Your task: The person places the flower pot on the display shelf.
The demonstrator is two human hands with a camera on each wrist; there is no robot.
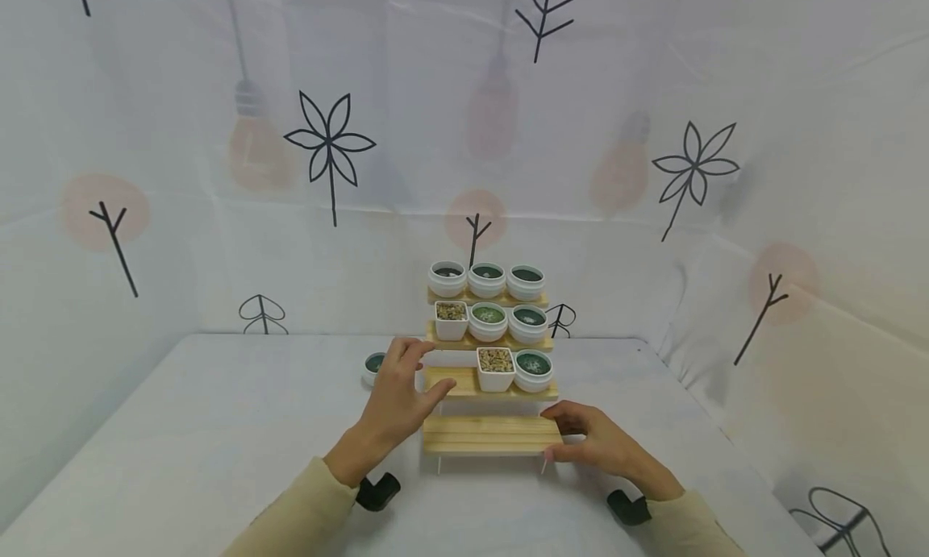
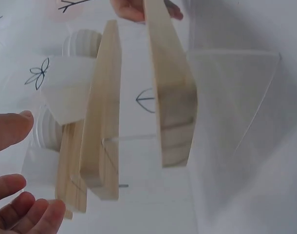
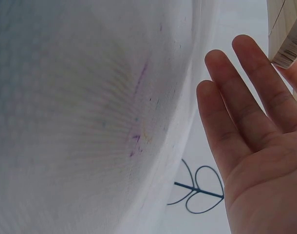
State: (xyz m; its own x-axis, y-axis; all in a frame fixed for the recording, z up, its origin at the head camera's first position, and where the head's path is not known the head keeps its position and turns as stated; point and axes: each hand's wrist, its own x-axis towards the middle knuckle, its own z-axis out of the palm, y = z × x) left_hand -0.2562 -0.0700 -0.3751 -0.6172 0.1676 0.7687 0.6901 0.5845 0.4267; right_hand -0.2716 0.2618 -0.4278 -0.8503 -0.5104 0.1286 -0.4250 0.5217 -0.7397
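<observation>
A tiered stand with wooden shelves (image 1: 493,438) and thin clear supports stands before me. My left hand (image 1: 395,396) is at its left side, near the bare left part of the second shelf (image 1: 452,384). In the left wrist view its thumb and fingers are apart with nothing between them. My right hand (image 1: 598,444) holds the right end of the lowest shelf, thumb in front and index finger behind. The right wrist view shows the other fingers (image 3: 246,97) stretched out beside the wood. A square white pot (image 1: 496,380) and a round white pot (image 1: 533,382) sit on the second shelf.
The two upper shelves hold several more white pots, round ones with dark green insides (image 1: 487,287) and a square one with grainy filling (image 1: 451,331). Another round pot (image 1: 368,376) stands on the white table left of the stand, partly behind my left hand. A patterned cloth (image 1: 406,138) hangs behind.
</observation>
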